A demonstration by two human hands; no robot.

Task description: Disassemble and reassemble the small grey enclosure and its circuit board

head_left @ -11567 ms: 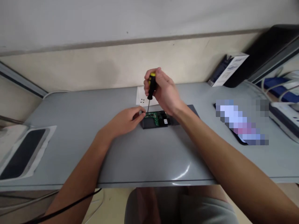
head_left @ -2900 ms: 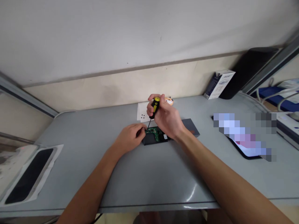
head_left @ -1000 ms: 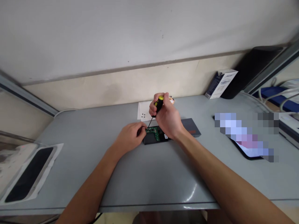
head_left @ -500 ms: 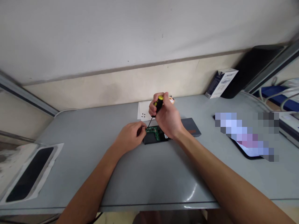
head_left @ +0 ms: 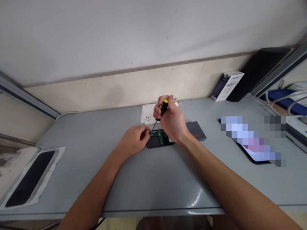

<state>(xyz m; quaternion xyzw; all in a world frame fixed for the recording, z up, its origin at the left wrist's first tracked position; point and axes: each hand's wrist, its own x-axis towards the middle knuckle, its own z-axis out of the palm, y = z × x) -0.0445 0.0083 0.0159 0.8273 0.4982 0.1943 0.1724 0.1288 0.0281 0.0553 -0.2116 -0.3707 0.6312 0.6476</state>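
Observation:
My right hand [head_left: 171, 116] is wrapped round the black and yellow handle of a screwdriver [head_left: 164, 107]. The slanting shaft reaches down to the upper left part of a green circuit board [head_left: 159, 134]. That board sits in a flat black casing [head_left: 153, 142] lying on the grey table. At the casing's upper left corner, my left hand [head_left: 136, 137] pinches with thumb and forefinger, closed on the edge there. Whether a small part is also between those fingertips is hidden. Behind the right wrist lies a dark grey flat cover [head_left: 196, 130], partly covered by the hand.
Several small dark screws [head_left: 147, 118] lie on white paper [head_left: 145, 110] behind the casing. To the right rests a lit tablet-like screen [head_left: 249, 143], partly pixelated. A carton [head_left: 227, 85] and a black cylinder [head_left: 259, 73] stand at the back right. A black panel [head_left: 31, 179] lies at left.

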